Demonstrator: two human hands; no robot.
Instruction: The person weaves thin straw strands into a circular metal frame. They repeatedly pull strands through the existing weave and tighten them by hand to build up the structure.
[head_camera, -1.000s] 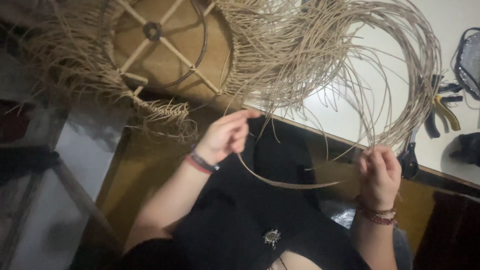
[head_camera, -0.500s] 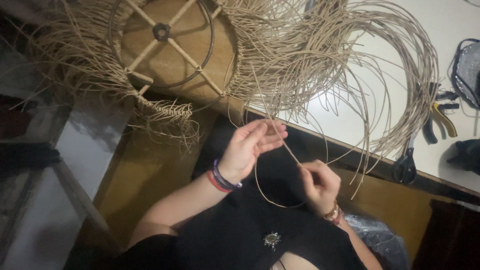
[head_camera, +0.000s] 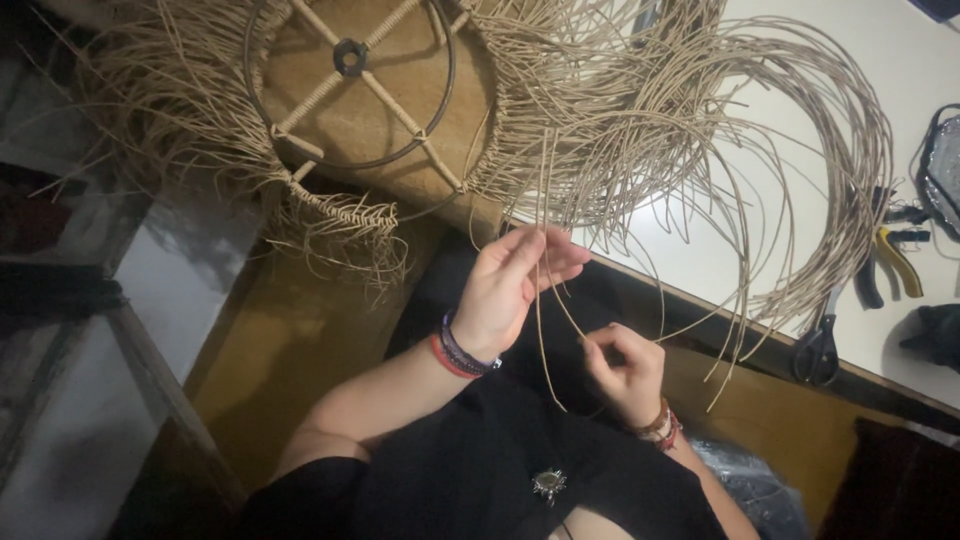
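At the far left edge of the table I see the round wire frame (head_camera: 350, 85) with its woven rattan fringe (head_camera: 330, 215) hanging off the near edge. My left hand (head_camera: 515, 290) is raised just below that edge, fingers pressed together, pinching a single rattan strand (head_camera: 541, 330) that loops down over my lap. My right hand (head_camera: 625, 370) is lower, pinching the same strand near its bend. I'd keep the curve wide so it doesn't kink. Rightward, the loose rattan bundle (head_camera: 800, 180) arcs across the white table (head_camera: 700, 260); scissors (head_camera: 818, 345) and pliers (head_camera: 890, 265) lie near the right edge.
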